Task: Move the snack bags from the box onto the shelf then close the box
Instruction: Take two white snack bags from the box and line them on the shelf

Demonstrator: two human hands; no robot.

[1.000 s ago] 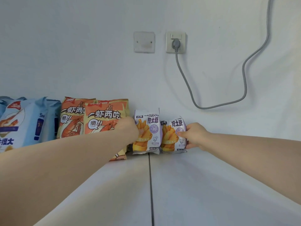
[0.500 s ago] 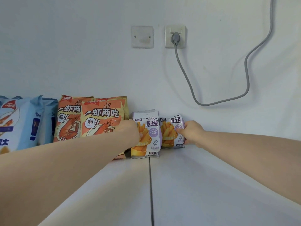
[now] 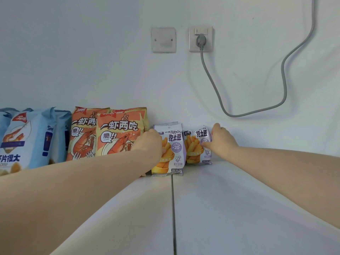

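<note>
Fingers of your right hand (image 3: 223,140) pinch the small purple foil fries bag (image 3: 197,146), left hand (image 3: 149,144) grips the taller purple foil fries bag (image 3: 173,150), probably steadying both upright on the white shelf (image 3: 239,199)

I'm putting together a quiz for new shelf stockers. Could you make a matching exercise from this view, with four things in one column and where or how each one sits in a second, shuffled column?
Things:
1. blue bag
2. left fries bag
3. right fries bag
4. grey plug

Places or states:
A. in the wall socket
B. held by the right hand
C. at the far left of the shelf
D. held by the left hand

Pairs: 1-C, 2-D, 3-B, 4-A.
</note>
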